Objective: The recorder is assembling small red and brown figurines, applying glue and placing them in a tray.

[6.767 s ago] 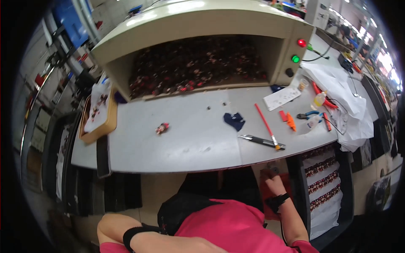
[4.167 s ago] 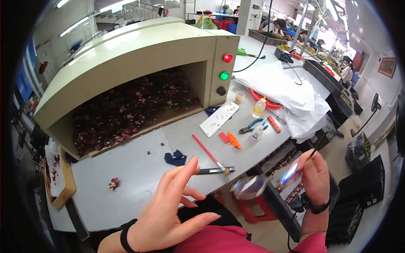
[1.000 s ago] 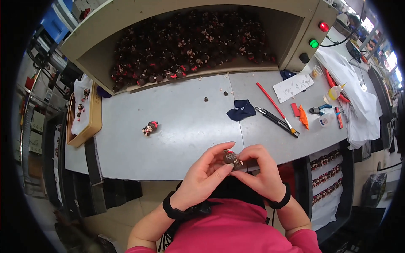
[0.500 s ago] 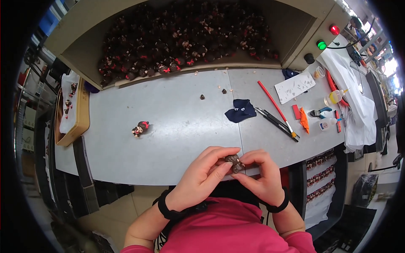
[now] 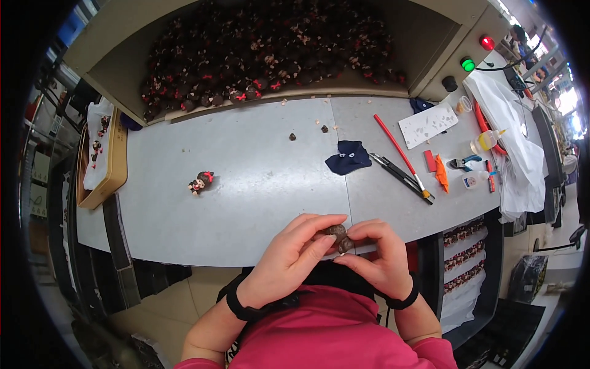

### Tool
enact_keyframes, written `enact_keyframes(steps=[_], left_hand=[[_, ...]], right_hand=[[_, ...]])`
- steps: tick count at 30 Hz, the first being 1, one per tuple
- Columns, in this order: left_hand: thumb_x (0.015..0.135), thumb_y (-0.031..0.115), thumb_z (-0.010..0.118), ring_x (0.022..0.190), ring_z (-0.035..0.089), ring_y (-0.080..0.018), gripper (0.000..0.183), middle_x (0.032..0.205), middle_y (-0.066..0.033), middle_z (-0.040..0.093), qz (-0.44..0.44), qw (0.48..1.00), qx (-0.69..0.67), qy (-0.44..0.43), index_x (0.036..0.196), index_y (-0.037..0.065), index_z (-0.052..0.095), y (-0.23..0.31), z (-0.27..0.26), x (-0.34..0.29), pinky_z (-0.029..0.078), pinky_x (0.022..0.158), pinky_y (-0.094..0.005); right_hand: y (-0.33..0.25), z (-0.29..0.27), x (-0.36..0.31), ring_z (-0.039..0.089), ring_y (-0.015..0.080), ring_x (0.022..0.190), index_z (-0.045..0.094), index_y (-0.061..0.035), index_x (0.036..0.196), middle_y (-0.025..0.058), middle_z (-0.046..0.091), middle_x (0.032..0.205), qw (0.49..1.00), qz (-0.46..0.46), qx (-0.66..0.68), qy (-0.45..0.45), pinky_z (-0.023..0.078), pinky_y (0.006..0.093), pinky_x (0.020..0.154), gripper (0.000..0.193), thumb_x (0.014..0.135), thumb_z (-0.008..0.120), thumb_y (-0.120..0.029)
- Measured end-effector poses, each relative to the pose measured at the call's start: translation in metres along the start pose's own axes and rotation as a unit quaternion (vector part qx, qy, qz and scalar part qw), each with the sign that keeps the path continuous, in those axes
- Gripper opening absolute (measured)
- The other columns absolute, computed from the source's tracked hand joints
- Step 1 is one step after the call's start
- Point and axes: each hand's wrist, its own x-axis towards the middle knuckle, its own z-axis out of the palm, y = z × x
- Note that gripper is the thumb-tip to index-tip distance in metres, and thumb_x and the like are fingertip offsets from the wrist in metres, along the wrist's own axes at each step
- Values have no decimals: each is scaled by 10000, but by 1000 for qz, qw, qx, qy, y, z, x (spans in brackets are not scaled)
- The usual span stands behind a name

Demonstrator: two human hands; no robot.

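Note:
Between my two hands, just over the table's near edge, is a small dark brown figurine (image 5: 337,232) with rounded parts. The thumb and fingers of my left hand (image 5: 295,253) grip it from the left. My right hand (image 5: 382,257) pinches its right side, and the fingers partly cover it. Farther off on the left lies a finished-looking figurine (image 5: 201,182), brown with a red bow and a pale face. Two small dark brown pieces, one of them a nearer piece (image 5: 292,136), rest toward the back near a navy cloth (image 5: 348,158).
At the back, a beige box (image 5: 424,74) holds a heap of brown and red figurines. A red pencil (image 5: 398,150), tweezers (image 5: 402,178), blue-handled pliers (image 5: 465,163) and glue bottles (image 5: 487,142) lie right. A yellow tray (image 5: 115,157) stands left; a drawer (image 5: 465,277) with figurine rows is lower right.
The brown figurine has turned slightly between my fingers. Both hands keep nearly the same place, and the whole view has shifted a little.

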Motion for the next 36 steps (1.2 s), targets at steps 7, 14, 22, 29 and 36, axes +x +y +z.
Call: enact_keyframes(steps=[7, 14, 22, 29, 36], left_hand=[[1027, 109, 468, 1094, 576, -139, 316, 1174, -78, 552, -46, 997, -62, 7, 1323, 9, 516, 0, 4, -2, 511, 944, -285], [1030, 122, 473, 1023, 610, -125, 304, 1154, -82, 595, -81, 993, -82, 23, 1302, -6, 520, 1, 8, -2, 520, 923, -274], [1036, 152, 478, 988, 622, -116, 303, 1122, -82, 626, -90, 986, -137, 25, 1285, -15, 523, 2, 8, -1, 525, 884, -264], [1038, 157, 478, 977, 623, -117, 293, 1122, -82, 629, -95, 986, -131, 29, 1267, -17, 530, 4, 10, 0, 524, 877, -261], [1033, 149, 483, 963, 613, -104, 287, 1077, -63, 637, -92, 992, -88, 17, 1265, -8, 547, 10, 10, -1, 518, 854, -251]], right_hand=[[0, 1, -2, 672, 203, 892, 573, -28, 1048, 99, 651, 1004, 999, 23, 26, 4, 554, 302, 786, 394, 761, 830, -107], [2, -2, 1, 669, 192, 887, 563, -13, 1030, 104, 641, 992, 998, 32, 61, 0, 552, 292, 791, 358, 782, 811, -86], [0, 1, -2, 669, 165, 879, 559, -13, 1023, 95, 645, 980, 995, 49, 91, 14, 555, 291, 787, 345, 793, 806, -85], [-2, 2, -1, 674, 159, 879, 566, -16, 1051, 88, 641, 986, 992, 58, 107, 32, 558, 280, 779, 377, 777, 818, -75], [1, 2, -5, 679, 171, 890, 572, -21, 1066, 98, 623, 999, 989, 53, 134, 28, 562, 274, 761, 380, 775, 814, -49]])
